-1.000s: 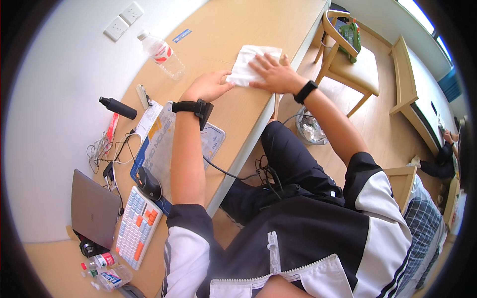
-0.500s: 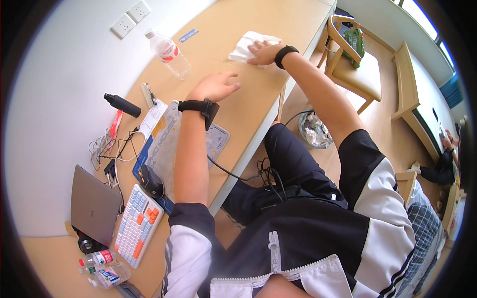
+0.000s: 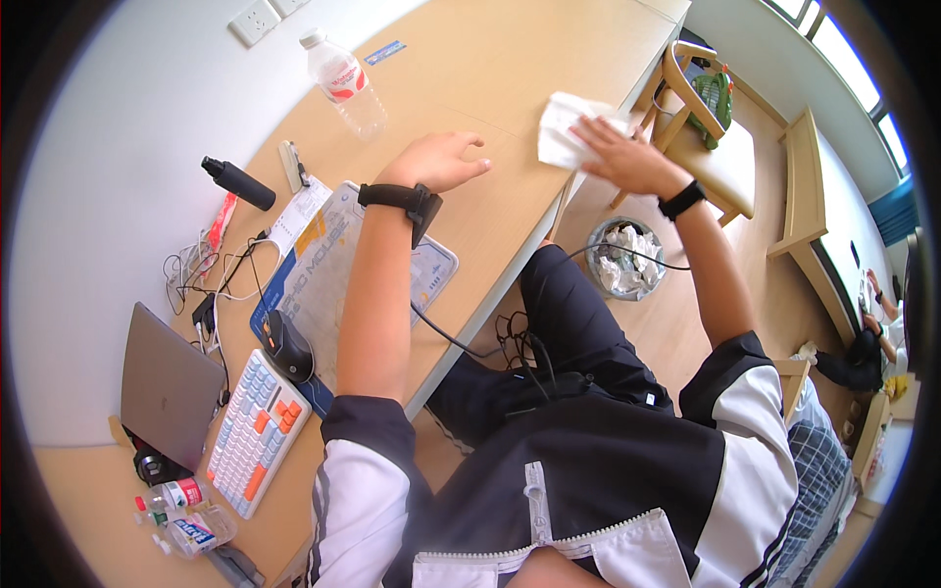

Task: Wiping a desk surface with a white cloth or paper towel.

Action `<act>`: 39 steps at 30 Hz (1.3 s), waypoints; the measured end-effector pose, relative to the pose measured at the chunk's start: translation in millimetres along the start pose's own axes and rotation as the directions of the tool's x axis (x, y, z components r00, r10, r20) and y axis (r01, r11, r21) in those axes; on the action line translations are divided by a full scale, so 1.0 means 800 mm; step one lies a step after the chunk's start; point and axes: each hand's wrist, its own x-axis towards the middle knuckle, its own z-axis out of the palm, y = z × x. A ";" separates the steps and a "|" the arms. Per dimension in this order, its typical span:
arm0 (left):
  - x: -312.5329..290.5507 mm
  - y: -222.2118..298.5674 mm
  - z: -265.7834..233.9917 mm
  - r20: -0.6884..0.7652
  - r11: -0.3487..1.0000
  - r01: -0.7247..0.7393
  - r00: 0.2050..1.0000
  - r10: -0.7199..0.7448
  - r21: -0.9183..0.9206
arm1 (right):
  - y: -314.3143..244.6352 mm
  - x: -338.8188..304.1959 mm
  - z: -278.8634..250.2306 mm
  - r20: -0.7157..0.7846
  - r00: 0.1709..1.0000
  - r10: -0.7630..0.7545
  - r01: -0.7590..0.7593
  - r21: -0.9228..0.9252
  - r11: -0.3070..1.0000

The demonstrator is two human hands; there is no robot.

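Right hand: my right hand (image 3: pixel 627 157) presses flat on a crumpled white tissue (image 3: pixel 561 129), fingers spread over it, right at the desk edge (image 3: pixel 549 220).
Left hand: my left hand (image 3: pixel 436 162) lies on the desk top, holding nothing, fingers loosely together, well apart from the tissue on its left side.
Tissue: it sits half over the desk edge, part of it beyond the wood; a waste bin (image 3: pixel 624 257) stuffed with white paper stands on the floor below and a little nearer to me than the tissue.
Risk, drop: I judge the tissue could slide off the edge and land beside the bin, since I only press on it and do not grip it.
Risk, bottle: a clear plastic water bottle (image 3: pixel 343 83) stands left of the tissue, well apart; a wide sweep of my arm that way could tip it.
Risk, cable: a black cable (image 3: pixel 461 343) hangs over the desk edge nearer to me than the tissue; my knee could snag it.
Around: a mouse pad (image 3: pixel 323 284) under my left forearm, a black mouse (image 3: pixel 287 346), a keyboard (image 3: pixel 253 431) and a closed laptop (image 3: pixel 167 387), all far from the tissue.
In the way: a wooden chair (image 3: pixel 711 147) stands just right of the tissue, crowding the bin.
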 end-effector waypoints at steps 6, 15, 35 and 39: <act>0.011 0.020 0.000 0.030 0.996 -0.059 0.998 0.058 0.061 | 0.085 0.074 0.008 0.022 0.992 0.126 -0.124 -0.057 0.991; 0.005 -0.019 0.009 -0.035 0.981 -0.028 0.999 0.022 -0.190 | -0.124 0.061 0.004 -0.202 0.976 -0.077 0.074 -0.024 0.997; 0.005 -0.009 0.002 0.025 0.986 0.046 0.999 -0.043 -0.162 | -0.100 0.043 0.015 -0.272 0.931 -0.243 0.249 -0.013 0.968; 0.008 -0.004 -0.004 0.027 0.994 0.030 0.999 -0.027 -0.109 | -0.064 0.044 0.029 -0.269 0.958 -0.097 0.103 0.007 0.995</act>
